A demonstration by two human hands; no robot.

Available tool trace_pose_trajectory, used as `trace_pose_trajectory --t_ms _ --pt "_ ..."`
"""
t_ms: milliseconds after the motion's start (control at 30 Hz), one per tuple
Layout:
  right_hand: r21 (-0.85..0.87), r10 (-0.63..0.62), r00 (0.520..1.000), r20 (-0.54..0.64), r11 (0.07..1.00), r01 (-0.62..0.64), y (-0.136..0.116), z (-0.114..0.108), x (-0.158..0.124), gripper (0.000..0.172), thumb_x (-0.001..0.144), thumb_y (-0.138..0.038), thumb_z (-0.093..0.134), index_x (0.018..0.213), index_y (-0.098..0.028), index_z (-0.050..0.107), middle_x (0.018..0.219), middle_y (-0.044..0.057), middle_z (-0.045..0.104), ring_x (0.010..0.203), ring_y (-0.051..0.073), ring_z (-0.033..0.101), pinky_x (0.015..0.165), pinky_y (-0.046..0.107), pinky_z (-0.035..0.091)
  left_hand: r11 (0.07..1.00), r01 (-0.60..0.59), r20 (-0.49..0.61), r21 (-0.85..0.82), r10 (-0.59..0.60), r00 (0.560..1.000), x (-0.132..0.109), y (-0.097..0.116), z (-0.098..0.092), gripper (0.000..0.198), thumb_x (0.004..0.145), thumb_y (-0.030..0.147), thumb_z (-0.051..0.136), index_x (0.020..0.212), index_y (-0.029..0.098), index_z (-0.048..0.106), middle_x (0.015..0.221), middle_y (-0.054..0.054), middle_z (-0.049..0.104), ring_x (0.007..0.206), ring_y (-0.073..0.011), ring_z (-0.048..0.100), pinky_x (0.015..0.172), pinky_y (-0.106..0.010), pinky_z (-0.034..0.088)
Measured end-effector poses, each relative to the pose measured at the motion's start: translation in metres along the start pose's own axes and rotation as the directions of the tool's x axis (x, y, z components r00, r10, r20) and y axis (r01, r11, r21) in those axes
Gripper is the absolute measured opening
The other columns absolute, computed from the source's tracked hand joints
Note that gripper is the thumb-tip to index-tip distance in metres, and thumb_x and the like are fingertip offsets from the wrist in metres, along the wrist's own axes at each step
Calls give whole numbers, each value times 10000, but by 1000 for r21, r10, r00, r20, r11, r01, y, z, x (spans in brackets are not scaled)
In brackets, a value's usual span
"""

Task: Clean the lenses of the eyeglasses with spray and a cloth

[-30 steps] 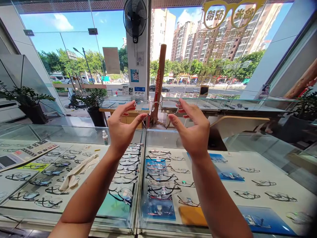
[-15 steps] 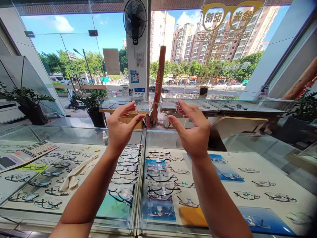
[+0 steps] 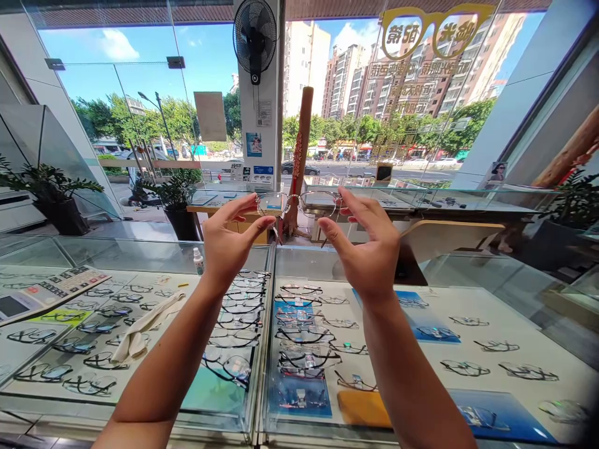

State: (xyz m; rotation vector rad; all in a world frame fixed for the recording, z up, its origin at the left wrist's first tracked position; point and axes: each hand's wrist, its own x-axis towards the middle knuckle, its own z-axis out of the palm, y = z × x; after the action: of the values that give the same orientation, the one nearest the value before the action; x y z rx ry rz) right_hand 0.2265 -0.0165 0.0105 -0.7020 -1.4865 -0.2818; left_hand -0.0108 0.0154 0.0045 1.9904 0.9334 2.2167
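A thin-rimmed pair of glasses [image 3: 299, 202] is held up at eye height against the shop window. My left hand [image 3: 229, 244] pinches the left rim between thumb and fingers. My right hand [image 3: 367, 244] pinches the right rim the same way. Both hands are closed on the frame, palms facing away from me. Below them runs a glass display counter [image 3: 271, 262] with several rows of spectacle frames [image 3: 299, 343] laid out inside.
A pale folded cloth [image 3: 140, 327] and a calculator [image 3: 56, 288] lie on the counter's left part, with a small white bottle [image 3: 199, 259] behind. A wall fan [image 3: 255, 37], potted plants [image 3: 51, 193] and a second counter [image 3: 421, 199] stand farther back.
The glasses and both hands have dipped very slightly; the grip on the frame is the same.
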Motion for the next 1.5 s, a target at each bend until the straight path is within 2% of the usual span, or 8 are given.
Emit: trace_pose_trajectory --t_ms 533,733,967,1200,1500 --pt "-12 -35 999 4 999 35 1 0 -1 499 969 -363 800 1460 -316 726 1215 78 787 1109 294 757 1009 531 642 1000 -5 11 6 5 1000 1 -4 0 534 770 514 980 1220 256 851 1135 -93 869 1051 -260 828 833 -377 661" --pt "-9 -24 1000 5 1000 24 0 0 0 498 962 -369 799 1451 -298 733 1208 80 793 1093 287 758 1011 529 641 1000 -18 10 12 18 1000 1 -2 1 535 777 526 972 1216 248 842 1133 -90 864 1038 -255 823 887 -388 658" --pt "40 107 987 117 993 -112 6 5 -1 532 983 -392 730 1501 -276 694 1349 119 795 1158 304 764 880 496 687 959 -178 -62 222 196 979 -1 8 -3 569 809 576 933 1248 244 791 1148 -82 829 1050 -258 779 930 -417 619" --pt "79 146 970 195 983 -163 14 11 -3 556 1002 -428 698 1532 -262 665 1419 137 782 1201 308 764 924 519 692 916 -274 -72 293 307 949 -2 15 -5 518 820 493 948 1245 257 770 1107 -65 784 1038 -261 730 968 -424 595" --pt "75 139 978 156 986 -152 12 14 -5 507 1003 -438 676 1462 -225 714 1314 144 806 1136 301 767 909 524 679 956 -196 -67 220 215 974 -4 16 -2 518 830 518 938 1221 231 755 1098 -57 779 1009 -233 743 908 -393 583"
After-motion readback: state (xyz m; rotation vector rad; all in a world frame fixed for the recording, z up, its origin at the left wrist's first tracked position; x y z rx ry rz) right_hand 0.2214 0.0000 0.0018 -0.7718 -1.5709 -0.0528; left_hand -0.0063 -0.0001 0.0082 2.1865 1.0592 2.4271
